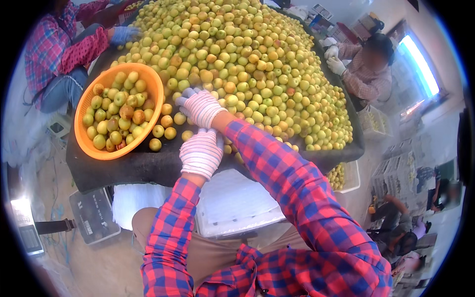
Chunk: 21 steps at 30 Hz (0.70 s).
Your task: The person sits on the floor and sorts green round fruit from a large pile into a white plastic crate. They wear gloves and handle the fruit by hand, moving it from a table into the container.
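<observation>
A large heap of yellow-green jujubes (237,48), some with brown patches, covers the dark cloth-covered table (122,172). My right hand (203,108), in a striped knit glove, reaches over the heap's near edge with its fingertips among the fruit. Just below it, close to the table's front edge, is my left hand (200,153), gloved alike, its fingers partly hidden under my right wrist. Whether either hand holds a fruit does not show. To the left, an orange plastic basket (160,94) sits tilted, partly filled with jujubes. Several loose ones (158,131) lie between basket and hands.
Beneath the table edge, a box with white foam sheets (239,211) stands before my knees. A platform scale (92,217) is at lower left. Co-workers' gloved hands (125,35) (336,61) are at the left and right table edges. A white crate (354,178) holds jujubes at right.
</observation>
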Each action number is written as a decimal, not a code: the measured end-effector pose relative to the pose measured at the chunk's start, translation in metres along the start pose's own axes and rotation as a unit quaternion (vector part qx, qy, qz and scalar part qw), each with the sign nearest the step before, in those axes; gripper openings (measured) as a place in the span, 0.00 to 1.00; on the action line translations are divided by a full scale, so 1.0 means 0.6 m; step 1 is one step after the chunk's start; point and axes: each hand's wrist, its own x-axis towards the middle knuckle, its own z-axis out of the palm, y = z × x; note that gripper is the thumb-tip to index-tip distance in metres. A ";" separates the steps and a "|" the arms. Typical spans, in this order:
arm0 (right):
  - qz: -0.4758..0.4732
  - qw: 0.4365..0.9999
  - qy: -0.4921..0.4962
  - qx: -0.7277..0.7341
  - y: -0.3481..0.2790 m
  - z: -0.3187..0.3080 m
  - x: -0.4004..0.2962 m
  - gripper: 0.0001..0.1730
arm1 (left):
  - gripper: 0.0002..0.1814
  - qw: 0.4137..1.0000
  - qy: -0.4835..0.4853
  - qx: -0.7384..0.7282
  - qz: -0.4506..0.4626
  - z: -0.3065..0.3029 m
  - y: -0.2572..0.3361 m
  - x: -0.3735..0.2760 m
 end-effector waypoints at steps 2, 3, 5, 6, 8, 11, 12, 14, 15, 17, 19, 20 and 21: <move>0.005 0.999 0.021 0.025 0.007 0.002 -0.017 0.15 | 0.17 0.999 -0.031 0.023 0.004 0.000 -0.002 0.001; 0.028 0.999 0.022 0.036 0.002 -0.016 -0.031 0.14 | 0.17 1.000 -0.018 0.014 0.003 0.002 -0.001 0.000; 0.020 0.997 0.030 0.062 0.032 -0.022 -0.029 0.13 | 0.17 1.000 0.009 -0.004 -0.002 0.004 -0.001 -0.001; 0.078 0.992 0.049 0.089 0.039 -0.038 -0.026 0.11 | 0.17 1.000 0.011 0.001 -0.003 0.004 0.000 -0.001; 0.155 0.980 0.087 0.086 0.067 -0.069 -0.012 0.19 | 0.17 1.000 0.017 0.007 -0.006 0.007 0.005 -0.001; 0.158 0.985 0.020 0.070 0.093 -0.074 0.008 0.28 | 0.17 1.000 0.028 0.002 0.000 0.008 0.008 -0.002; 0.140 0.988 -0.013 0.057 0.085 -0.074 0.017 0.30 | 0.17 1.000 0.024 0.004 -0.002 0.008 0.004 -0.001; 0.156 0.986 -0.050 0.041 0.071 -0.078 0.029 0.32 | 0.17 1.000 0.016 0.006 -0.005 0.010 0.000 0.000; 0.165 0.983 -0.068 0.033 0.065 -0.080 0.033 0.33 | 0.17 1.000 0.017 0.008 -0.003 0.010 0.001 0.000; 0.159 0.983 -0.097 0.005 0.054 -0.078 0.055 0.35 | 0.16 1.000 0.020 0.010 0.002 0.010 0.002 -0.001; 0.166 0.975 -0.149 -0.010 0.044 -0.081 0.072 0.35 | 0.16 1.000 0.009 0.003 -0.001 0.007 0.007 -0.001; 0.172 0.975 -0.138 0.013 0.043 -0.074 0.074 0.35 | 0.16 1.000 0.003 -0.001 -0.002 0.006 0.008 -0.001; 0.176 0.974 -0.142 0.016 0.039 -0.073 0.075 0.35 | 0.16 1.000 0.005 -0.005 -0.001 0.006 0.007 -0.001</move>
